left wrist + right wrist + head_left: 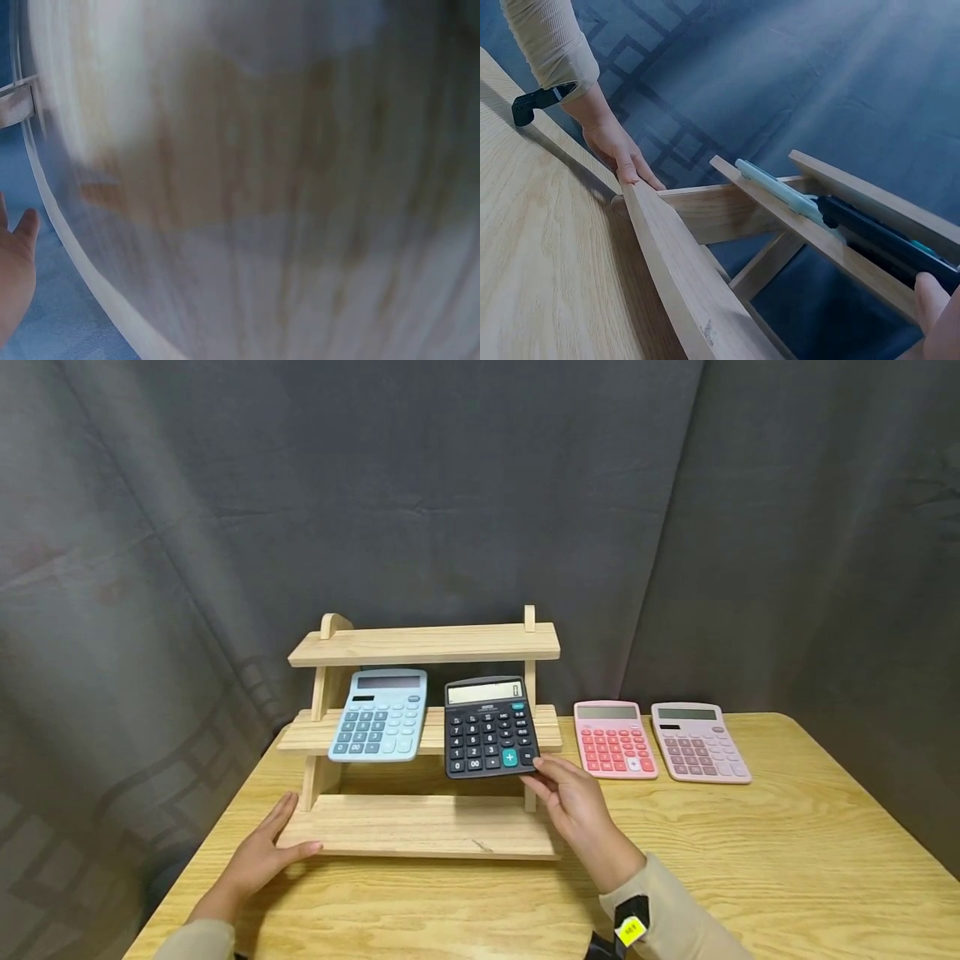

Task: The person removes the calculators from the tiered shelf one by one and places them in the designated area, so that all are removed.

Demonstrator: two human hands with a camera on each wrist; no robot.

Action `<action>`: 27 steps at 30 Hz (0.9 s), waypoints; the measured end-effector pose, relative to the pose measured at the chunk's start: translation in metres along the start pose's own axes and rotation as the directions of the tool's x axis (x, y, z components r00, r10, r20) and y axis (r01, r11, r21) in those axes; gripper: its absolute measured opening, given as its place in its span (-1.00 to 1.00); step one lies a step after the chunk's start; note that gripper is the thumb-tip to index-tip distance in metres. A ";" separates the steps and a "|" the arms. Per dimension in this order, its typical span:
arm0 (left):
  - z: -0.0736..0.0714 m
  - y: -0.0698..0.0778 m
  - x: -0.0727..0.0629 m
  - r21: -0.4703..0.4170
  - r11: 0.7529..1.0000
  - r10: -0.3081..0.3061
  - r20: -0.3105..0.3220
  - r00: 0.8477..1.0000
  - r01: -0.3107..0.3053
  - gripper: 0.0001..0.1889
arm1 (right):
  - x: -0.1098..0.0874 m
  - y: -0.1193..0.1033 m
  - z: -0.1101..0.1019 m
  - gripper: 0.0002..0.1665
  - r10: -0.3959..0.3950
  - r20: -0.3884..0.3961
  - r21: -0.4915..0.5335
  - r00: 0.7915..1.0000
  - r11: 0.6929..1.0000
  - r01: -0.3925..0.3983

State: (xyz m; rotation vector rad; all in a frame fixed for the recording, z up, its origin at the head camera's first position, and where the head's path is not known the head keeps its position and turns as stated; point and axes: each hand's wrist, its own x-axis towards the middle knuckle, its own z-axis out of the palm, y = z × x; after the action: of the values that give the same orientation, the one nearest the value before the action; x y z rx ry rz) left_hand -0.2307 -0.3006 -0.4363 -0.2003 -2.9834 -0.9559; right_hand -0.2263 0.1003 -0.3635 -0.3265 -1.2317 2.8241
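Observation:
My right hand (573, 802) pinches the lower right corner of a black calculator (491, 727), whose display reads 0. The calculator leans at the middle tier of a three-tier wooden shelf (420, 827); in the right wrist view its dark edge (885, 240) lies over that board. Left of it a light blue calculator (381, 714) leans on the same tier. My left hand (262, 852) rests on the left end of the bottom board, thumb along its front edge and fingers extended at the side. The left wrist view is mostly blurred wood, with part of a hand (13, 270) at its edge.
A pink calculator (615, 739) and a pale pink calculator (699, 742) lie side by side on the wooden table (787, 843), right of the shelf. A dark grey curtain (465, 493) hangs behind. The table's left edge runs close by the left hand.

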 end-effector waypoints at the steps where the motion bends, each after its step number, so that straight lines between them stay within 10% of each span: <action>1: 0.000 0.000 0.000 -0.001 1.000 0.002 0.001 1.000 -0.002 -0.03 | -0.001 -0.001 -0.001 -0.66 0.004 0.002 0.000 1.000 1.000 -0.004; 27: -0.001 0.000 0.001 -0.002 1.000 -0.004 0.014 1.000 0.005 -0.03 | -0.028 -0.039 -0.027 -0.60 0.029 0.009 0.045 1.000 0.999 -0.030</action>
State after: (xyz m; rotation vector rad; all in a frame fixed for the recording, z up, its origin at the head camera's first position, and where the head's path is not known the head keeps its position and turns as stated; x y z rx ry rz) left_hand -0.2314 -0.3015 -0.4356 -0.2013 -2.9969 -0.9627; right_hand -0.1946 0.1429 -0.3478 -0.3335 -1.1724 2.8763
